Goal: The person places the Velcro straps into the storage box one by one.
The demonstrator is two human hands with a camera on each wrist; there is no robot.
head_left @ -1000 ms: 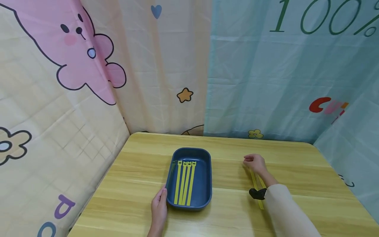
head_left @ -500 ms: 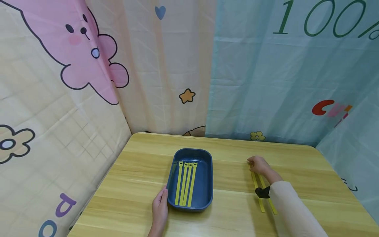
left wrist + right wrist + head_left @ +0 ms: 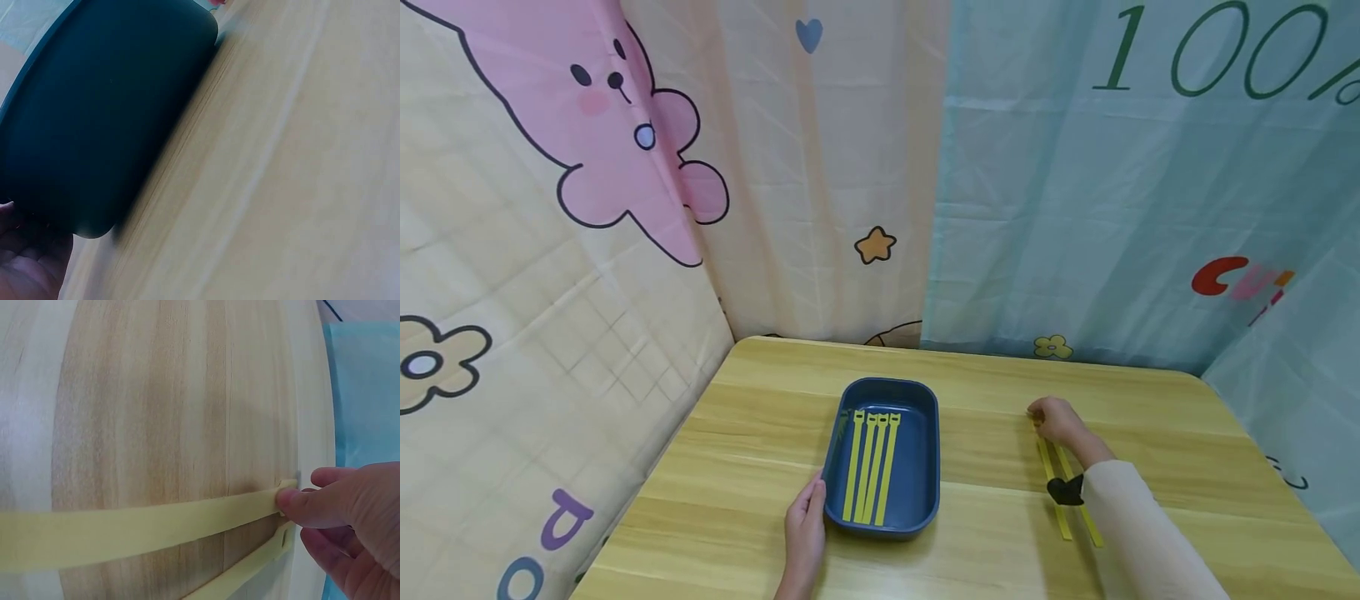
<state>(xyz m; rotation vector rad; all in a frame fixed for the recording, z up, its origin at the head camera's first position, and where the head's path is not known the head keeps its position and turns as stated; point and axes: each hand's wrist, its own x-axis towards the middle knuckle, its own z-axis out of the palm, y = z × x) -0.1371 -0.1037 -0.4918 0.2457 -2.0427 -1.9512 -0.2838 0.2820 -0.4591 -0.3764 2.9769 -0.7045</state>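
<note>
A dark blue tray (image 3: 917, 467) stands left of centre on the table, with several yellow hook-and-loop cable ties (image 3: 870, 467) side by side in it. My left hand (image 3: 805, 525) grips the tray's near left side, thumb up by the rim; the left wrist view shows fingers (image 3: 37, 262) against the tray's outer wall (image 3: 106, 112). To the right, my right hand (image 3: 1060, 421) pinches the slotted end of a yellow cable tie (image 3: 156, 528) between thumb and finger. A second yellow cable tie (image 3: 250, 565) lies beside it, its slotted end just under the fingers.
The light wooden table (image 3: 760, 450) ends at a back edge close behind the right hand. Printed curtains (image 3: 820, 167) hang behind it and at both sides. A black heart-shaped piece (image 3: 1065, 490) sits at the right wrist, above the cable ties.
My right hand has shifted slightly right, and more of the two cable ties under it shows. The head view has tilted a little. My left hand stays on the tray.
</note>
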